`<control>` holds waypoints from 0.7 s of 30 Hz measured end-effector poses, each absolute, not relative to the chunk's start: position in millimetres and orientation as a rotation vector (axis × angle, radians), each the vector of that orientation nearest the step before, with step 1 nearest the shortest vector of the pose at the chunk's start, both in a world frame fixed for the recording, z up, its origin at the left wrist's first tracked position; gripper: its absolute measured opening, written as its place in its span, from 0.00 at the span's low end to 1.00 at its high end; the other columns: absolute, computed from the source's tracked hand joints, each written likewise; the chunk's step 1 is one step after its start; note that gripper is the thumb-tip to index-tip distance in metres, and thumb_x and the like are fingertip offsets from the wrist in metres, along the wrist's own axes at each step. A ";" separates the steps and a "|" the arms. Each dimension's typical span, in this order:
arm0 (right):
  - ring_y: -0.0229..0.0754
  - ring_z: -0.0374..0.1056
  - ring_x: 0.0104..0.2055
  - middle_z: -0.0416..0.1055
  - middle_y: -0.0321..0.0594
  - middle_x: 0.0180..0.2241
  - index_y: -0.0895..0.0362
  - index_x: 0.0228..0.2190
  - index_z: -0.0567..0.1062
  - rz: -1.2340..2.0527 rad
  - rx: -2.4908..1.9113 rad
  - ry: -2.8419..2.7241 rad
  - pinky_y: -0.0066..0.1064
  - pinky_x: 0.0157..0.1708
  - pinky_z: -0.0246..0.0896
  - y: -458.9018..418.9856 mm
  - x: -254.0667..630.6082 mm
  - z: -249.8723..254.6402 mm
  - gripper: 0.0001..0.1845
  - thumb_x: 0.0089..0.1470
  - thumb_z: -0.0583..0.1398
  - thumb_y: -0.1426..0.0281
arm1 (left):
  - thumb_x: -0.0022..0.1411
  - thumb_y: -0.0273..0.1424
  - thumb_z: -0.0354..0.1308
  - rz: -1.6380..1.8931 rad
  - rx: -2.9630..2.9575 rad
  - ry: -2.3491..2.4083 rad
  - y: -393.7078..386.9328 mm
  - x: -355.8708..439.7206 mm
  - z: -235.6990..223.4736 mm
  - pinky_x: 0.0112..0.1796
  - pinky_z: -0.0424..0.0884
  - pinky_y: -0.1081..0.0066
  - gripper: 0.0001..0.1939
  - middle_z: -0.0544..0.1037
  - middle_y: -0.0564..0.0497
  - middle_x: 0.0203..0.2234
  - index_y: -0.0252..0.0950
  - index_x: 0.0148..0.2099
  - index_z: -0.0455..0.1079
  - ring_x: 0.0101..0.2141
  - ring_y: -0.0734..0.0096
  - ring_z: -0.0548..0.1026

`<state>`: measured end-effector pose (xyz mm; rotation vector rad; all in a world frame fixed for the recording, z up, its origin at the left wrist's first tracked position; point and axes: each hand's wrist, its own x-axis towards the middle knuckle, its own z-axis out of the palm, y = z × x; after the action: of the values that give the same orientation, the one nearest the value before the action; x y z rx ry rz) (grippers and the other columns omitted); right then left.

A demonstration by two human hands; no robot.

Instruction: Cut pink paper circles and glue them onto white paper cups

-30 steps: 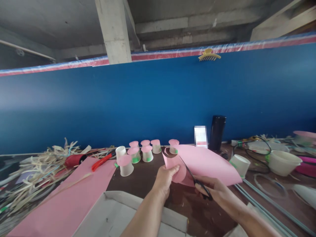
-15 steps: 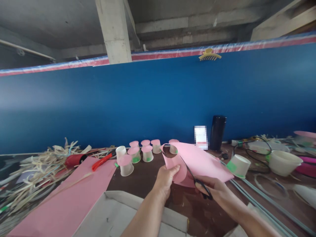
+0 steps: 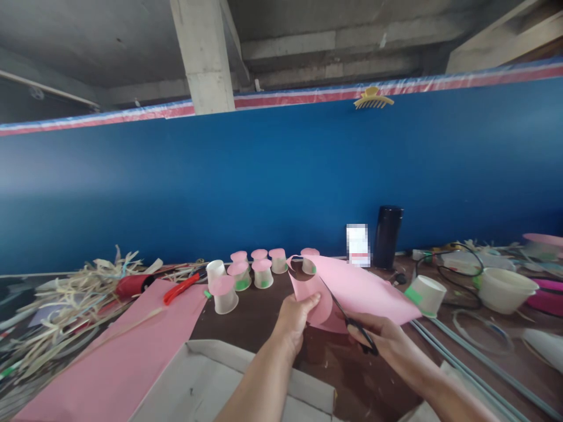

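My left hand [image 3: 294,317] pinches the near edge of a pink paper sheet [image 3: 358,287], with a curved cut-out showing at its left side. My right hand [image 3: 387,343] is closed on black scissors [image 3: 352,322] whose blades reach into the sheet from below. Both hands hover above the brown table [image 3: 255,313]. Behind them stand several small white cups capped with pink discs [image 3: 259,266], some with green marks.
A large pink sheet [image 3: 118,351] lies at the left beside straw strips [image 3: 65,299] and a red-handled tool [image 3: 180,288]. A cardboard box [image 3: 211,381] sits near me. A black flask [image 3: 387,235], paper cup [image 3: 424,295], white bowl [image 3: 501,288], cables and rods fill the right.
The far right end of the pink sheet has dropped and swung slightly left. The scissors have crept a little along the cut; my left hand keeps its grip.
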<state>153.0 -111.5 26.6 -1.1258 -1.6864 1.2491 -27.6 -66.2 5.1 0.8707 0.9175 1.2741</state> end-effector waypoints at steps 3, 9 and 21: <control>0.36 0.53 0.26 0.61 0.34 0.23 0.60 0.30 0.75 1.242 -1.098 -1.693 0.28 0.25 0.49 -111.3 154.1 24.5 0.19 0.50 0.59 0.55 | 0.43 0.37 0.69 1.268 0.870 0.924 -66.2 -28.0 6.1 0.40 0.71 0.61 0.23 0.79 0.39 0.34 0.27 0.40 0.75 0.34 0.54 0.77; 0.36 0.52 0.26 0.59 0.33 0.22 0.59 0.27 0.74 1.214 -1.097 -1.725 0.29 0.25 0.47 -108.8 154.9 20.8 0.18 0.53 0.57 0.56 | 0.43 0.38 0.68 1.275 0.902 0.921 -63.3 -29.6 3.2 0.42 0.70 0.61 0.24 0.79 0.39 0.35 0.27 0.41 0.75 0.38 0.53 0.77; 0.36 0.53 0.26 0.60 0.34 0.23 0.59 0.29 0.75 1.230 -1.099 -1.719 0.28 0.25 0.47 -111.4 154.7 24.1 0.18 0.53 0.57 0.57 | 0.45 0.39 0.68 1.254 0.920 0.888 -63.8 -31.1 2.7 0.41 0.71 0.60 0.25 0.79 0.38 0.36 0.26 0.42 0.75 0.38 0.51 0.77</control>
<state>154.7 -111.4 24.1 -1.0989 -1.7191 1.2304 -31.1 -63.8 2.7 0.9199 0.8875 1.2545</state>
